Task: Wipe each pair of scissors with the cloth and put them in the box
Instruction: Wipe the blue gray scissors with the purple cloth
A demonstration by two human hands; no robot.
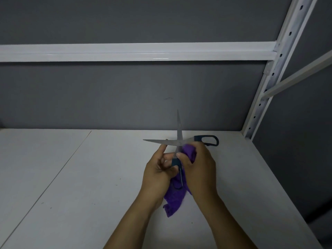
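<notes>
Gripping the scissors (spread wide) by the near handle, my left hand points one blade away; right hand bunches cloth at the pivot.

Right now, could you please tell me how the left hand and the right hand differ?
The left hand holds the scissors by one handle; the right hand grips the purple cloth. The left hand stretches one finger up to the left-pointing blade; the right hand's visible fingers are curled. Both meet at the open scissors.
</notes>
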